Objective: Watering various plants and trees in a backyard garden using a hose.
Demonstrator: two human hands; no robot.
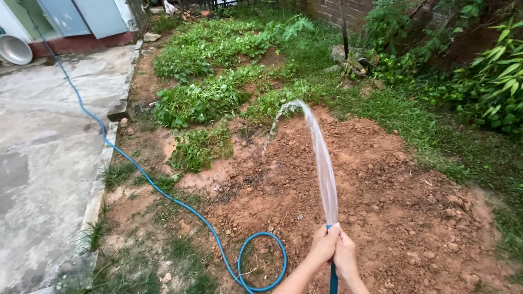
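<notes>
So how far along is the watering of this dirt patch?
Early. Both hands, left hand and right hand, grip the blue hose; its water stream arcs onto the patch's far-left edge, where soil looks darker. The red soil nearer and right looks dry.

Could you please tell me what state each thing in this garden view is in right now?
Hose: running, looped on the soil.
Water: arcing out of the hose end.
Left hand: grip closed on the hose end.
Right hand: grip closed on the hose end.
Soil: bare, lumpy.
Metal bowl: tilted by the wall.
</notes>
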